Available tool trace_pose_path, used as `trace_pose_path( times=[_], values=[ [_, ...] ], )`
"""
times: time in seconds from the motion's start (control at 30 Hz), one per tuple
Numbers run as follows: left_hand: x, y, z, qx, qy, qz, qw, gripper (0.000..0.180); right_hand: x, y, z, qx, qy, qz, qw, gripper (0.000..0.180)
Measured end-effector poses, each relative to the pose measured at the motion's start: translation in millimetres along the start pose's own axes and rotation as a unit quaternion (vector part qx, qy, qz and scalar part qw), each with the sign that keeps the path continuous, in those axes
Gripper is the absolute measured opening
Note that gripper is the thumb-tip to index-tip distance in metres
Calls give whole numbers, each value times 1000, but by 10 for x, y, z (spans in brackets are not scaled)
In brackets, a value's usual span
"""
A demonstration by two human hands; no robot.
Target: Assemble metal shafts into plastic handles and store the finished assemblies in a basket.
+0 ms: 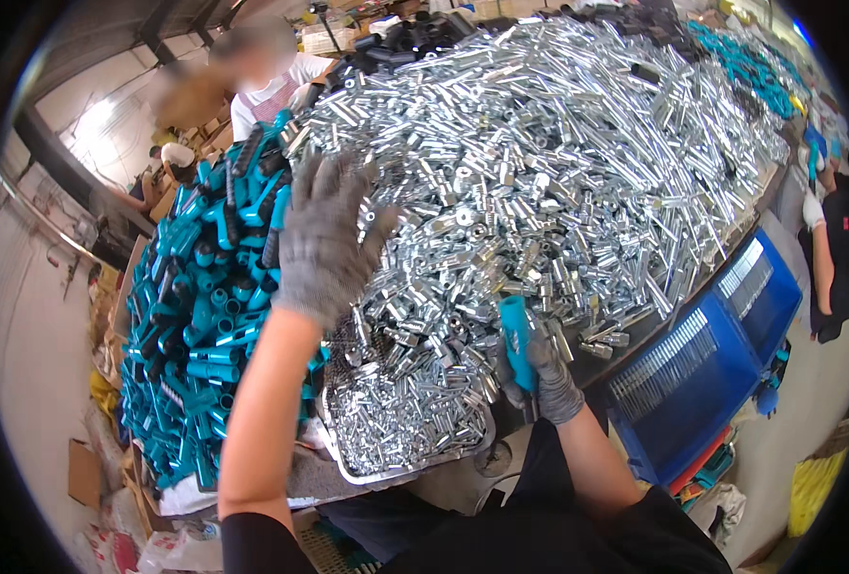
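Observation:
My left hand (pixel 330 244), in a grey glove, reaches over the border between a heap of teal and black plastic handles (pixel 216 225) and a big pile of shiny metal fittings (pixel 482 206). Its fingers are stretched and apart, with nothing seen in them. My right hand (pixel 555 383), gloved too, is wrapped round a teal plastic handle (pixel 515 330) at the table's near edge. The handle stands roughly upright, its open round end up and a dark part below. Between my arms sits a white tray (pixel 352 471) of small metal pins and screws.
Blue plastic crates (pixel 668 383) stand at the table's right edge. Long metal rods (pixel 625 124) cover the far right of the pile, with black parts (pixel 415 38) behind. One person (pixel 271 91) is across the table; another (pixel 831 249) is at the right. A cardboard box (pixel 85 474) lies lower left.

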State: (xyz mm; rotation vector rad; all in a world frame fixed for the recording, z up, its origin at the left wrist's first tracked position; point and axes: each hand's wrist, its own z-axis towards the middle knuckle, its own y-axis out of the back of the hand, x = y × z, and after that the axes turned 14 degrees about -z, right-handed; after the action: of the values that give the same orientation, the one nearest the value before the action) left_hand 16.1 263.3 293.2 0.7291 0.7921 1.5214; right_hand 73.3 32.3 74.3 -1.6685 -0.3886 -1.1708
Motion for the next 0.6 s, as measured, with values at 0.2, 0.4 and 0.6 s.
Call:
trace_pose_path(
  times=[0.2, 0.4, 0.6],
  values=[
    [686, -730, 1601, 76, 44, 189, 978, 59, 72, -51, -16, 46, -40, -15, 998, 68],
    [1266, -1725, 2798, 142, 81, 201, 966, 63, -14, 49, 21, 54, -131, 19, 990, 71],
    [1322, -2402, 3219, 148, 84, 249, 954, 71, 23, 198, 91, 124, -177, 64, 974, 61]
  ],
)
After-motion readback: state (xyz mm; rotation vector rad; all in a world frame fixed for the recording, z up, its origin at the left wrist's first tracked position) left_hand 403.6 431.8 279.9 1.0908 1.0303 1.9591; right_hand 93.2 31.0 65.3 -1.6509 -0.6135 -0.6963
